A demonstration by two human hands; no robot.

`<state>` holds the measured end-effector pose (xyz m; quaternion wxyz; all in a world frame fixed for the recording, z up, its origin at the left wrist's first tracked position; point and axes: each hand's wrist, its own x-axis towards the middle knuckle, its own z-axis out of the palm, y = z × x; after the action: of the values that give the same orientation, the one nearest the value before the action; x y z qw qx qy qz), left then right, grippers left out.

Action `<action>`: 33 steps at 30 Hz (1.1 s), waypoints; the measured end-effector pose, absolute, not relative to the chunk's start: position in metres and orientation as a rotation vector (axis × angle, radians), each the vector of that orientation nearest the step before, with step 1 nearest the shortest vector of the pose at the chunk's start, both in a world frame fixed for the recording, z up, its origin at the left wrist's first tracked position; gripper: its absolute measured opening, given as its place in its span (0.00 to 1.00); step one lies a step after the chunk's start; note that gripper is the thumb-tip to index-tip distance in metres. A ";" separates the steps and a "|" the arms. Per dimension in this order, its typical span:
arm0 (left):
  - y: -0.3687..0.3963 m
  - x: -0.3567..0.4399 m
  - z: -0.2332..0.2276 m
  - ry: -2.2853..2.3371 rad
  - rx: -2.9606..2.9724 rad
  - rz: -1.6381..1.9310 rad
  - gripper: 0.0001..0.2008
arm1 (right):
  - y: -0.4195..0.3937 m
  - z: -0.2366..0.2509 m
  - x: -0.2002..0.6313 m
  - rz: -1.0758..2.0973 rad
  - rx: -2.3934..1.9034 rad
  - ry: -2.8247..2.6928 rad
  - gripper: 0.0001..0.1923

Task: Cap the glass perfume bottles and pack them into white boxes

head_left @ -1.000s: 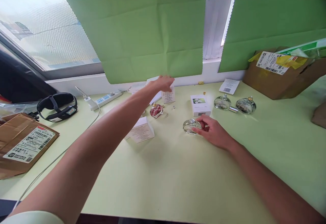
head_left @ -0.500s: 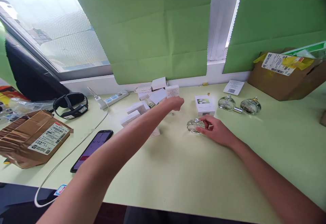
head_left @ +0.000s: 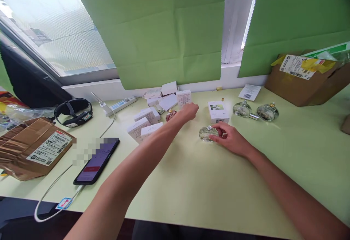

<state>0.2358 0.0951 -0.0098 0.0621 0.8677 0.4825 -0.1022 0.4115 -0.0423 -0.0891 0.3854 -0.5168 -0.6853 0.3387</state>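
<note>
My right hand [head_left: 231, 138] grips the side of a round, clear glass perfume bottle [head_left: 206, 134] with a small clear knob on top. The bottle stands on the table. My left hand [head_left: 189, 111] is closed, its fingers pointing right and down, in front of an upright white printed box [head_left: 183, 98]. Whatever it may pinch is hidden. Behind my left wrist, a red-tinted round bottle [head_left: 171, 114] is partly covered. A white box with a flower picture [head_left: 218, 112] lies just beyond the clear bottle.
Two more round glass bottles stand at right, one clear bottle [head_left: 242, 109] beside another [head_left: 267, 112], with a silver tube [head_left: 254, 116] between. Several white boxes [head_left: 144, 116] lie left of centre. A phone [head_left: 97, 161], headset [head_left: 73, 112], power strip [head_left: 123, 104] and cartons [head_left: 306, 83] surround them.
My left forearm has swung a little to the right, uncovering more of the phone, white boxes and red-tinted bottle. My right hand stays on the clear bottle. The view has shifted slightly.
</note>
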 end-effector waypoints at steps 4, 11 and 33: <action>0.055 0.214 -0.017 1.354 2.666 0.127 0.17 | -0.043 -0.091 0.407 0.862 -1.317 -1.727 0.23; -0.013 0.167 -0.048 0.787 2.146 1.124 0.13 | -0.048 -0.077 0.400 0.881 -1.301 -1.780 0.25; -0.037 0.170 -0.065 0.580 2.556 1.521 0.25 | -0.080 -0.037 0.367 0.976 -1.171 -1.556 0.14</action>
<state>0.1703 -0.0368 -0.0650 0.0556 0.8421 0.1910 0.5012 0.3672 -0.0803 -0.0365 0.4630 -0.4765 -0.6331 0.3971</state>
